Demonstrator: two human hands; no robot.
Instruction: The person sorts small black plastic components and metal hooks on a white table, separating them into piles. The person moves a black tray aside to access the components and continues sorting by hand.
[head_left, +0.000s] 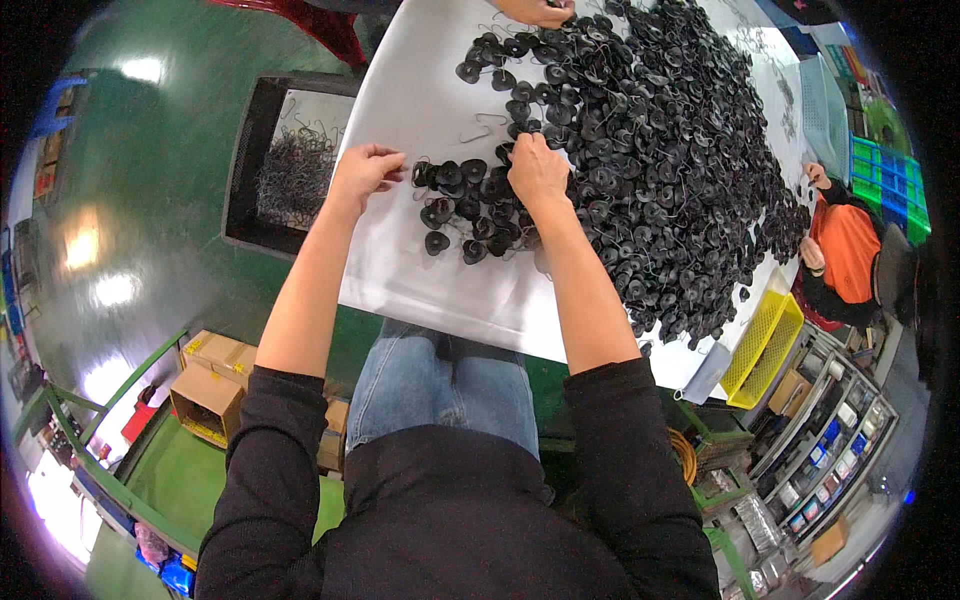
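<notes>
A broad heap of black round rubber-like parts (660, 150), with thin wire hooks among them, covers much of the white table (420, 280). My right hand (538, 172) reaches onto the heap's left edge, its fingers curled down and closed; the tips are partly hidden against the black parts. Off to the left, my left hand (368, 178) hovers over the table's edge with thumb and fingers brought together. What it pinches, if anything, is too small to make out. Between my hands lies a smaller cluster of black parts (468, 205). A loose wire hook (476, 137) rests just beyond them.
A black crate (238, 195) holding many wire hooks (297, 180) stands left of the table. Another person's hand (540, 12) is at the far edge; a co-worker in orange (846, 252) works at the right. A yellow basket (765, 350) sits near the right corner, cardboard boxes (207, 395) lower left.
</notes>
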